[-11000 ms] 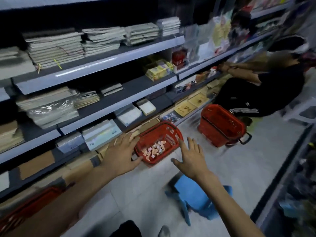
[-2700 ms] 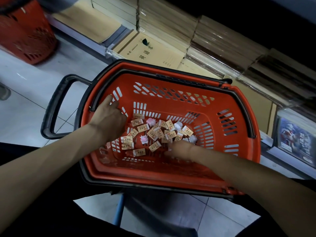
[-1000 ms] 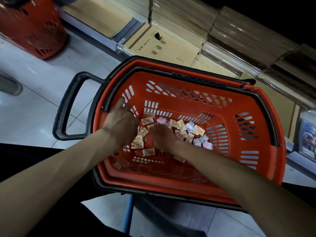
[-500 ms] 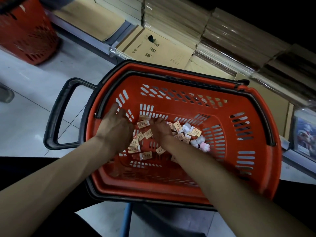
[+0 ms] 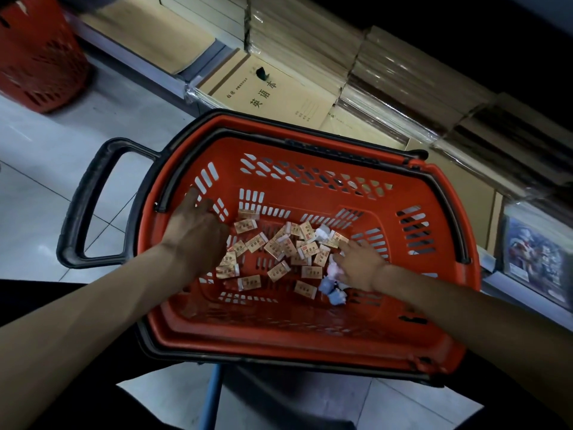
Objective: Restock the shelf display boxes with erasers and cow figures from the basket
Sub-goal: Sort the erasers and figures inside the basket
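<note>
A red shopping basket (image 5: 310, 346) with a black handle (image 5: 83, 200) sits below me. Several small tan-wrapped erasers (image 5: 305, 251) lie scattered on its floor. A few small cow figures (image 5: 336, 296), pale blue, white and pink, lie at the right of the pile. My left hand (image 5: 195, 237) is palm down against the basket's left wall, fingers curled over the leftmost erasers; what is under it is hidden. My right hand (image 5: 359, 265) rests with spread fingers on the right side of the pile, touching a pink figure, with nothing gripped.
Wrapped stacks of tan notebooks (image 5: 273, 91) fill the low shelf just beyond the basket. A second red basket (image 5: 40, 57) stands on the tiled floor at the upper left. A blue stool leg (image 5: 210, 398) shows under the basket.
My right hand has slid from the middle of the pile to its right side, over the cow figures. The erasers are spread out more. My left hand has stayed by the left wall.
</note>
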Available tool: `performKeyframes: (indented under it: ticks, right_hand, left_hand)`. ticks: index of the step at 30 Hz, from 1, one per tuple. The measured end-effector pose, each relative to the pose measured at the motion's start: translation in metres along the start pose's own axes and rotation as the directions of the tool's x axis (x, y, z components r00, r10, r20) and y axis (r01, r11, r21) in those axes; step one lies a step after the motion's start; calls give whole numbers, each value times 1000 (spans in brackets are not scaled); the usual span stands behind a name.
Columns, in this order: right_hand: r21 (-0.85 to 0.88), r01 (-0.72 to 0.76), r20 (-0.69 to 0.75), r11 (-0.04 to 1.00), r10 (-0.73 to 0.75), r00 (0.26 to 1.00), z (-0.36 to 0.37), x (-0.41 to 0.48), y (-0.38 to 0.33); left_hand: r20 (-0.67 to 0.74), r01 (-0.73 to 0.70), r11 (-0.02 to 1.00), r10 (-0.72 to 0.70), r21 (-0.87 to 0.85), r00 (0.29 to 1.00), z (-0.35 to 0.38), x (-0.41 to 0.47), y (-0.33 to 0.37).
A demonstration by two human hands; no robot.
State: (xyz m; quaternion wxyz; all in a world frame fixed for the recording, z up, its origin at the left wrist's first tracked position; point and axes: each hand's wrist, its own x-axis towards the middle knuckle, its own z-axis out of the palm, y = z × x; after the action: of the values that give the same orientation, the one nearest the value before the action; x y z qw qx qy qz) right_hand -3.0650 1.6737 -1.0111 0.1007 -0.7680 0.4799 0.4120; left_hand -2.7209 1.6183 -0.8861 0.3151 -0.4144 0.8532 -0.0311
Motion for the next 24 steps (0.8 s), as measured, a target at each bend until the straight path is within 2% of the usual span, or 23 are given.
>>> performKeyframes:
  ticks: [5,9,16,17,19,22,24]
  right_hand:
    - [117,-16,-195,993,39,980,-40,35,-6]
    - [43,-30,-126,999,35,991,-52,55,-19]
    - [-73,15,-159,997,-27,987,-40,32,-9]
    - [-126,36,-148,991,-55,987,-37,25,-8]
    - [-238,78,-39,968,-90,995,-24,16,-9]
    - [-295,45,133,955,-6,991,-8,8,-15]
    - [-255,13,90,967,11,996,-10,5,-23]
  left_hand:
    - [-15,4,1000,-4,0,1000,5,2,1]
    - [-23,-4,1000,4,9,1000,9,3,1]
    - [29,-3,1000,2,21,1000,4,3,3]
    - [35,-2,1000,1,22,999,3,3,3]
    - [39,0,1000,0,25,999,2,4,4]
    - [39,-3,1000,2,19,999,3,5,4]
    - [41,-1,1000,0,12,999,2,4,4]
